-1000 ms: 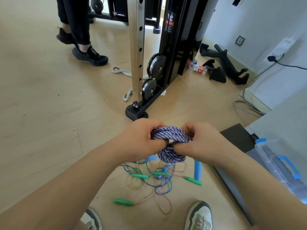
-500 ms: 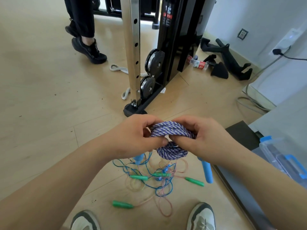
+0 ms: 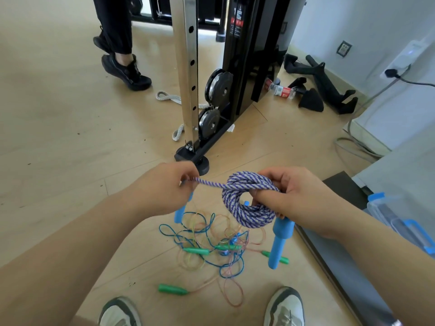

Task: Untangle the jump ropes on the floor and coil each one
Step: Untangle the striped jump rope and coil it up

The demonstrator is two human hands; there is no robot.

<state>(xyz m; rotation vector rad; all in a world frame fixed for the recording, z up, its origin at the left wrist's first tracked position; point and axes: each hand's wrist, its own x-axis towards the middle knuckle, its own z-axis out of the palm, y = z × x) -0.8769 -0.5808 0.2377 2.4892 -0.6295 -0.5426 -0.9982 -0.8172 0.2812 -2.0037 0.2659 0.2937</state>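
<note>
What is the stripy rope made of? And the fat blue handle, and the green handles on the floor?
Striped rope: looks like twisted fabric cord, matte; purple and white strands wind round.
Blue handle: probably soft foam, dull and thick.
Green handles: likely hard plastic, smooth with slight shine.

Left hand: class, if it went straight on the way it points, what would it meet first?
Likely the machine's black base foot just beyond the left hand; depth is unclear, so it might pass above.

- We see a pale wood floor [image 3: 58, 137].
- We face a black gym machine [image 3: 244, 55] with a steel post [image 3: 183, 67].
- We note a white wall [image 3: 376, 24] with a socket [image 3: 343, 48].
</note>
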